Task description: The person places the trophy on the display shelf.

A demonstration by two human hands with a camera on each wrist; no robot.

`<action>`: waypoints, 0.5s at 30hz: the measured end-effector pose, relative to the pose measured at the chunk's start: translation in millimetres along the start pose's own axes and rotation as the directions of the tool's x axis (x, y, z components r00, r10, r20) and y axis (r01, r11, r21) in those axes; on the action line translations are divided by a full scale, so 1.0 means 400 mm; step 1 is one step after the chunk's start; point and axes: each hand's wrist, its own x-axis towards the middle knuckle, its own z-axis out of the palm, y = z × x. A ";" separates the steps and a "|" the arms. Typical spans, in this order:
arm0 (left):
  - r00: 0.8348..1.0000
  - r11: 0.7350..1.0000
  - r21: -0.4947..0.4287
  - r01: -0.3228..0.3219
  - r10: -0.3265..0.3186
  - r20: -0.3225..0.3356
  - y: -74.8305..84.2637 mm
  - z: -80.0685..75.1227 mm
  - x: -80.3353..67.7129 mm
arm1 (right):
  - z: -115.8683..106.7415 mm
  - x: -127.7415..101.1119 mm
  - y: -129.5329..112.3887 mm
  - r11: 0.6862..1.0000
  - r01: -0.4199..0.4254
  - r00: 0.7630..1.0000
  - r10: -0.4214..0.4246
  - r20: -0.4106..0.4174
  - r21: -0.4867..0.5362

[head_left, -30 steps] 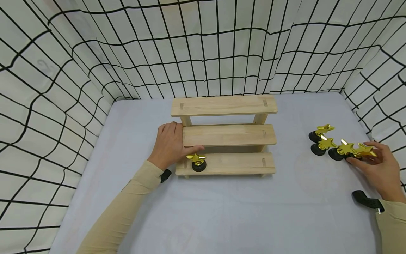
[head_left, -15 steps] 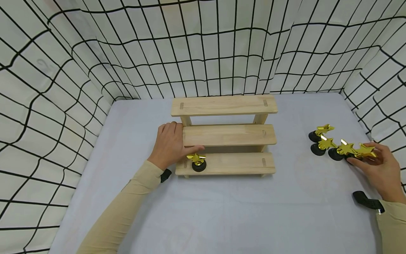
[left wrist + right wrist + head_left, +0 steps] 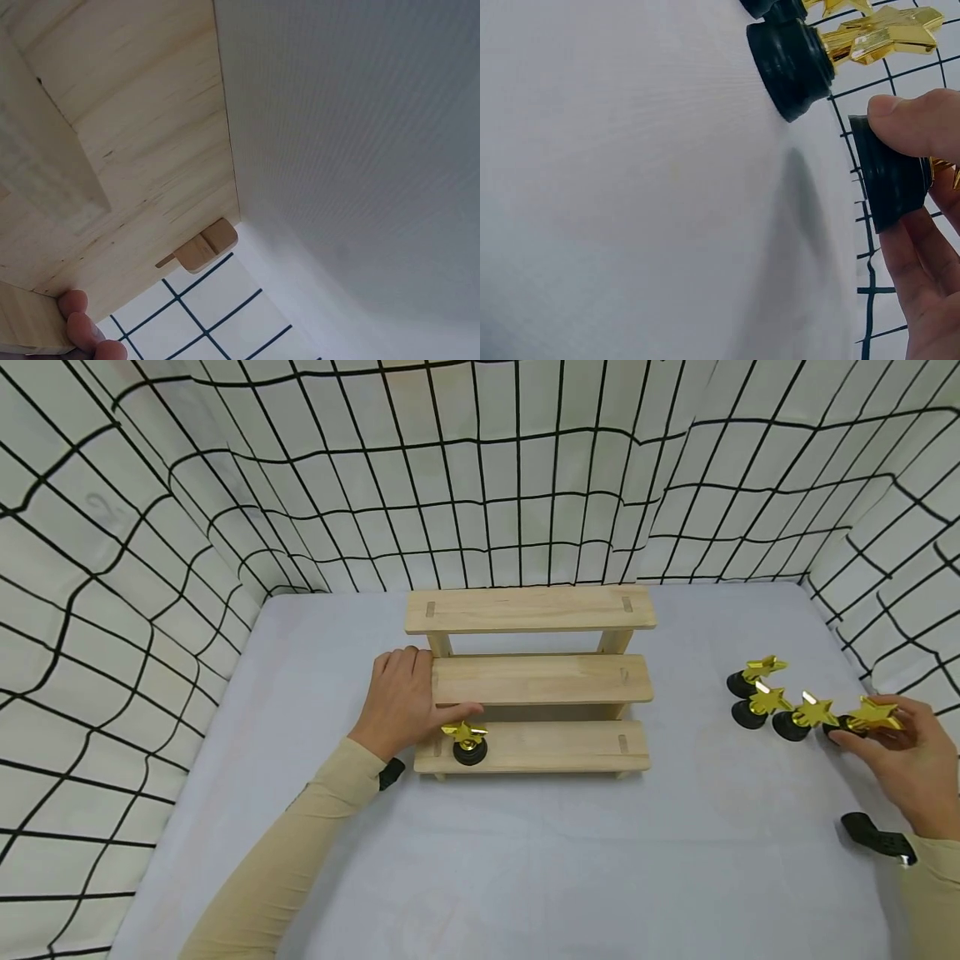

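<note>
Over the counter (image 3: pixel 525 860) on the right, your right hand (image 3: pixel 906 756) pinches a star trophy (image 3: pixel 876 715) that has just shifted right, apart from the other trophies (image 3: pixel 813 710), so it looks freed for carrying, while your left hand (image 3: pixel 401 702) grips the wooden shelf (image 3: pixel 542 680) by its left end.

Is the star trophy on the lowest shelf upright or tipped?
The trophy stands upright: black base on the lowest shelf, gold star above.
</note>
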 end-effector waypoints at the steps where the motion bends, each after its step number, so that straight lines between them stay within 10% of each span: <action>1: 1.000 1.000 -0.001 0.002 -0.002 0.001 0.000 0.000 0.001 | -0.003 0.000 -0.003 1.000 0.000 1.000 0.000 -0.002 -0.004; 15: 1.000 1.000 0.006 0.017 -0.017 0.022 0.001 -0.003 0.002 | -0.033 0.007 -0.046 0.998 0.068 0.997 -0.068 -0.042 -0.015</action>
